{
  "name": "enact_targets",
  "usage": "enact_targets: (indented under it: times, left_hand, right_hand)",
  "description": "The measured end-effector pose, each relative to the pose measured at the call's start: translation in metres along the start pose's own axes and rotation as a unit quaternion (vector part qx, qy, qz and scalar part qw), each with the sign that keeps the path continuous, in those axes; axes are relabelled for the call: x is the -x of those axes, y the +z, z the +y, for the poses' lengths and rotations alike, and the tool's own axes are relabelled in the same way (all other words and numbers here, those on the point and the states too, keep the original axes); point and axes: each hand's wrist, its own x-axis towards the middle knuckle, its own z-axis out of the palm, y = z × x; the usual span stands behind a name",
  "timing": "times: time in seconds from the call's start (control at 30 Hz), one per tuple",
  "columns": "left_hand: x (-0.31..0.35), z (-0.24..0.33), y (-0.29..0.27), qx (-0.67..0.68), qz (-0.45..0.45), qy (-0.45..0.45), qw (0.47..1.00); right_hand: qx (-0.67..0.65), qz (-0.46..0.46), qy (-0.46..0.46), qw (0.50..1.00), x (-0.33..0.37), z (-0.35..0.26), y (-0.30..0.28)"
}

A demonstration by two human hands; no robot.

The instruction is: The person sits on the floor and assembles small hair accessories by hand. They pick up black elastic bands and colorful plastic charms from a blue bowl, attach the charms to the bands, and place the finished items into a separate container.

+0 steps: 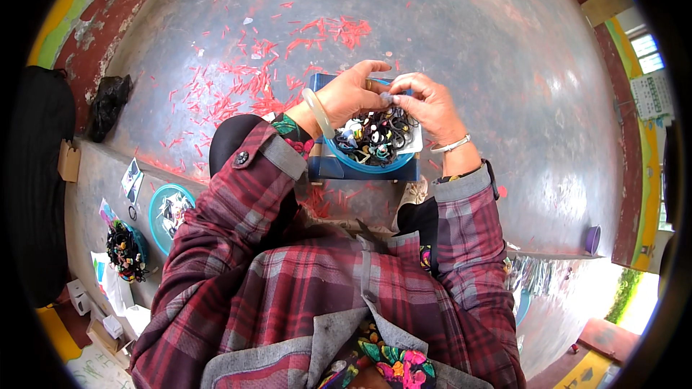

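Fingers (374,66) of both hands are closed in a pinch on a small pale piece (388,99), too small to identify. At left, a turquoise basin (152,220) of whitish pieces (173,210) is seen; next, red strips (347,31) are strewn over the floor (497,21). At centre, the piece is held by the left hand (344,92) over the far side of a blue basin (368,168), filled with dark bands (378,133) and set on a blue bench (328,169). From the right, it is met by the right hand (434,106). The piece would probably be best steadied by the left hand and worked gently by the right, low enough that anything dropped is caught.
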Motion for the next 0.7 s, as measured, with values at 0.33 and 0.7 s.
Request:
enact_targets:
  times: [0.33,0.7]
  left_hand:
    - [-0.008,-0.007,-0.004,0.066,0.067,0.019,0.995]
    - [-0.004,-0.009,-0.003,-0.179,0.091,0.102,0.974]
  right_hand:
    - [-0.173,0.016,0.087,0.981,0.003,0.001,-0.007]
    - [-0.299,0.169,0.194,0.919,0.002,0.010,-0.021]
